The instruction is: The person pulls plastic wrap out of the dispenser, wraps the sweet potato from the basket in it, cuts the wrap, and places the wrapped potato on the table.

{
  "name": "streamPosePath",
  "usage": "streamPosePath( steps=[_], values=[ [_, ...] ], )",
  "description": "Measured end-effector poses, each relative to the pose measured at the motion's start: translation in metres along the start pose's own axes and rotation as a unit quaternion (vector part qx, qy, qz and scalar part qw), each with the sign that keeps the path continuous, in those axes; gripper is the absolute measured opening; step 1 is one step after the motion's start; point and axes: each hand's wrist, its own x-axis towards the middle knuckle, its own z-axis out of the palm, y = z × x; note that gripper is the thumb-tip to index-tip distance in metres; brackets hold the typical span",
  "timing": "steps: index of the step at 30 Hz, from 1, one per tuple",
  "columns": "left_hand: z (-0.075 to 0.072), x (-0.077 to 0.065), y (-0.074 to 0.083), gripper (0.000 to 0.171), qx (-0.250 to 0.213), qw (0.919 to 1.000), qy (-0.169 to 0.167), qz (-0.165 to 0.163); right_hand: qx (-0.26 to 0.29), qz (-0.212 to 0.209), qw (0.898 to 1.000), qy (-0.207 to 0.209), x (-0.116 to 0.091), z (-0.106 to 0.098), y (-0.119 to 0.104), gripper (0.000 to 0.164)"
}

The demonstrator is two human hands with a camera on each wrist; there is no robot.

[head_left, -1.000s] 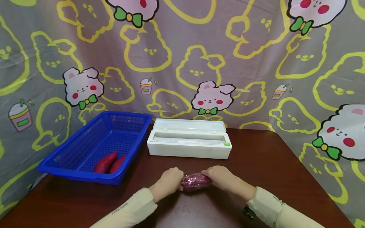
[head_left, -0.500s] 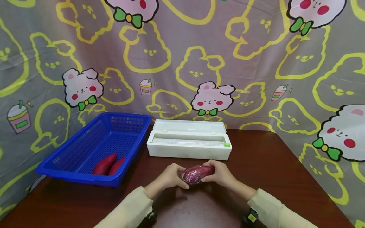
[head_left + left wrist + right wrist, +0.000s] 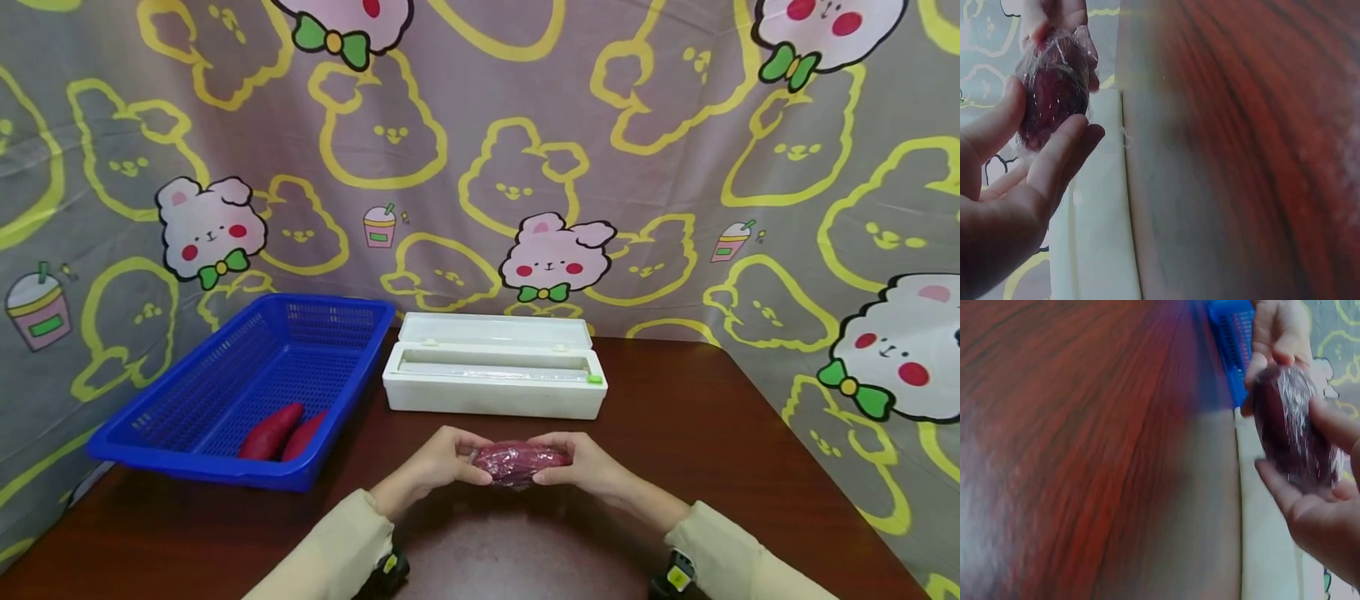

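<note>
A purple-red sweet potato (image 3: 517, 463), wrapped in shiny cling film, is held above the table between both hands. My left hand (image 3: 442, 462) grips its left end with thumb and fingers; in the left wrist view loose film bunches around that end of the sweet potato (image 3: 1054, 103). My right hand (image 3: 581, 465) holds the other end, thumb on the near side. From the right wrist, creased film shows along the sweet potato (image 3: 1291, 419), with the right hand's fingers (image 3: 1282, 487) beneath it.
Behind the hands stands a white cling film box (image 3: 495, 396), lid up, a film roll (image 3: 495, 372) inside and a green slider at its right. A blue plastic basket (image 3: 202, 467) at left holds two red sweet potatoes (image 3: 272, 432). A patterned cloth hangs behind the brown table (image 3: 675, 433).
Both hands have turned from knuckles-up to thumbs facing me, lifting and rotating the wrapped sweet potato. Since half a second ago it has levelled out between them.
</note>
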Motion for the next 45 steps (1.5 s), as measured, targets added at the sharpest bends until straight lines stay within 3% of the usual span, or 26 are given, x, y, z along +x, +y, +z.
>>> streamPosePath(
  steps=[7,10,17,21,26,31,36,40,45],
  values=[
    [0.001,-0.002,0.000,0.041,-0.010,0.9995,-0.028,0.006,0.029,0.020,0.997,-0.071,-0.008,-0.010,-0.005,0.050],
    [0.002,-0.001,0.000,0.046,-0.004,0.9993,-0.036,0.013,0.004,0.012,0.998,-0.067,-0.010,-0.010,-0.009,0.050],
    [0.001,0.003,0.000,0.076,-0.015,0.9992,-0.035,0.008,-0.053,-0.014,0.998,-0.034,-0.014,-0.018,-0.010,0.049],
    [-0.002,0.002,-0.002,0.067,-0.012,0.9997,-0.021,-0.005,-0.064,-0.030,0.997,-0.024,-0.019,-0.029,-0.012,0.049],
    [-0.003,0.001,-0.004,0.048,-0.022,0.9989,-0.040,-0.010,-0.059,-0.047,0.997,-0.001,-0.029,-0.043,-0.019,0.053],
    [-0.002,0.002,-0.004,0.039,-0.010,0.9979,-0.063,-0.012,-0.071,-0.054,0.995,0.052,-0.038,-0.054,-0.027,0.052],
    [-0.001,0.002,-0.001,0.036,0.012,0.9976,-0.066,-0.015,-0.084,-0.035,0.987,0.134,-0.049,-0.065,-0.034,0.049],
    [-0.002,0.001,0.001,0.034,0.026,0.9977,-0.061,-0.016,-0.092,-0.022,0.972,0.214,-0.055,-0.076,-0.040,0.050],
    [-0.002,0.001,0.002,0.033,0.030,0.9975,-0.062,-0.018,-0.112,-0.015,0.944,0.310,-0.057,-0.093,-0.040,0.053]
  ],
)
